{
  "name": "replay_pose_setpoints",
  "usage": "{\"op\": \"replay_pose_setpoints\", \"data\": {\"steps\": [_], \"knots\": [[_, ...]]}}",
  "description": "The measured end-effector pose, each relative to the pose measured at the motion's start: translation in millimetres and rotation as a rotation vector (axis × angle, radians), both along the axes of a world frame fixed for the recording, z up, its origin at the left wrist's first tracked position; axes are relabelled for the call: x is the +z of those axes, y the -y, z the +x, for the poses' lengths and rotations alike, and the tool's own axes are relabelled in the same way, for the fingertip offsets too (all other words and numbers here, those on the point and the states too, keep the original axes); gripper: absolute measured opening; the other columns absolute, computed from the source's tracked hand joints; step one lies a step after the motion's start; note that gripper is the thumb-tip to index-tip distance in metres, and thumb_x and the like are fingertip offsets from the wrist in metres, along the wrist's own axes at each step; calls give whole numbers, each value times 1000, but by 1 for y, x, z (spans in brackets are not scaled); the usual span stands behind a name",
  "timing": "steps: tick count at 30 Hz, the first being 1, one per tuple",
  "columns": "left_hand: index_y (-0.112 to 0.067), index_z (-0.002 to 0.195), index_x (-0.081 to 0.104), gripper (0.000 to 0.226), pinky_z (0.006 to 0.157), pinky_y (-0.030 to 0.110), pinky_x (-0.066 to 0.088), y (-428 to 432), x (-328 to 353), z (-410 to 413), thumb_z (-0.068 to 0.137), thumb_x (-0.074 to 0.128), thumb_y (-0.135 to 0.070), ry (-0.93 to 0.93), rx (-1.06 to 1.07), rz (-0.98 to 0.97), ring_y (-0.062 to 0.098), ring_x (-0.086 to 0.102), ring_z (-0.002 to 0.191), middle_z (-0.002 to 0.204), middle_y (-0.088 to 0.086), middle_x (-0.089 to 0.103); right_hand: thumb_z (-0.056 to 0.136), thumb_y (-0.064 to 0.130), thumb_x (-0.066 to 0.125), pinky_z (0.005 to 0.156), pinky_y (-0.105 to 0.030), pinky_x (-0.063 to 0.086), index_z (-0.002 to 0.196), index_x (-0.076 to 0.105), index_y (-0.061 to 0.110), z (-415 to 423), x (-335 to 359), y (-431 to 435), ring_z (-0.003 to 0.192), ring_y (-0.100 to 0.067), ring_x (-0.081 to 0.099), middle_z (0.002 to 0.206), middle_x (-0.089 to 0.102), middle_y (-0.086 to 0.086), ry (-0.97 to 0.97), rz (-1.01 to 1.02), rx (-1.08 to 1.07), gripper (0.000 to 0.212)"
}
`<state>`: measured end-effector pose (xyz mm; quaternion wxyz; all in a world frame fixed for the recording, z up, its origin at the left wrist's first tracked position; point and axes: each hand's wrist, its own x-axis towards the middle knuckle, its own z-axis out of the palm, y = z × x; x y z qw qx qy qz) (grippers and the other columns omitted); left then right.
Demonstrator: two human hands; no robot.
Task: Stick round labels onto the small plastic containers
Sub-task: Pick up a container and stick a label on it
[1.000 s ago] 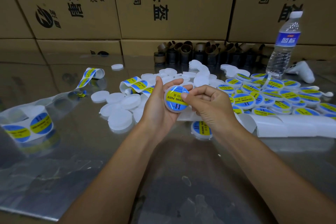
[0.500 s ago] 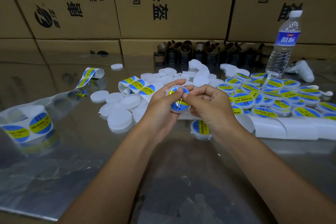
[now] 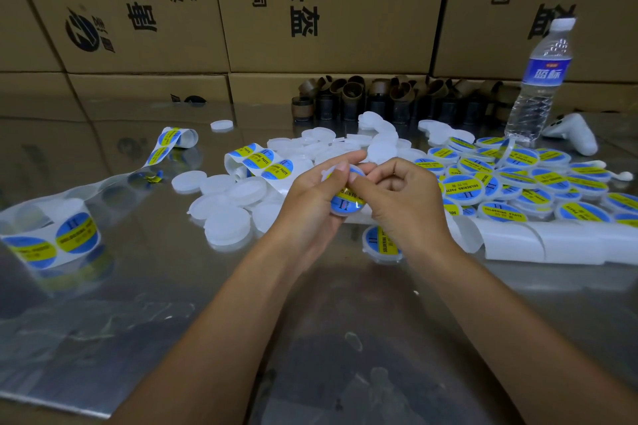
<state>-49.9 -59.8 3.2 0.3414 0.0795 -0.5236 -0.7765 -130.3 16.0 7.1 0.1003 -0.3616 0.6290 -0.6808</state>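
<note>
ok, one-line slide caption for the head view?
Left hand and right hand hold a labelled container between blank containers and the labelled pile.

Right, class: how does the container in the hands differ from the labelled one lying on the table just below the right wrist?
The held container is gripped between left hand and right hand; the lying container rests flat on the table. Fingers cover much of the held container's label; the lying container's faces up. Both carry blue-and-yellow round labels.
</note>
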Motion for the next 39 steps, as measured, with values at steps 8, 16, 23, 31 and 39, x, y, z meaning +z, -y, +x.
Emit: {"op": "replay_pose_setpoints", "data": {"steps": [8, 16, 23, 31, 39], "knots": [[-8, 109, 61, 24, 78, 23, 56, -3, 0, -1, 99, 39, -11, -27, -38, 23, 18, 69, 95, 101, 7, 72, 88, 34, 58, 55, -34, 39, 77, 44, 19, 4, -7, -2, 60, -13, 48, 59, 49, 9, -462, 128, -165, 24], [-8, 108, 61, 27, 86, 29, 55, 3, 1, 0, 99, 36, -12, -125, -57, 70, 19, 69, 96, 99, 2, 73, 88, 48, 52, 53, -33, 38, 78, 44, 22, 1, -10, -2, 57, -14, 51, 55, 52, 5, -366, 205, -131, 29], [-13, 107, 60, 23, 74, 29, 48, 1, 1, 1, 95, 41, -17, -74, -90, -14, 12, 69, 91, 100, -5, 73, 91, 23, 58, 47, -14, 42, 75, 63, 0, 3, 1, -2, 45, -4, 52, 55, 61, 0, 40, -12, 176, 29], [-13, 108, 60, 24, 76, 30, 49, 2, -1, 1, 95, 41, -18, -62, -69, -4, 13, 69, 93, 103, -4, 73, 93, 25, 55, 53, -24, 47, 76, 62, -1, 5, 0, -1, 52, -8, 56, 62, 64, -7, -80, 29, 143, 31], [-13, 108, 60, 26, 75, 32, 56, 3, 1, 1, 101, 35, -16, -76, -14, 29, 14, 70, 92, 103, -6, 72, 90, 19, 60, 75, -46, 54, 89, 60, 20, 6, -5, -1, 76, -25, 68, 79, 72, -2, -160, 90, 208, 1]]}}
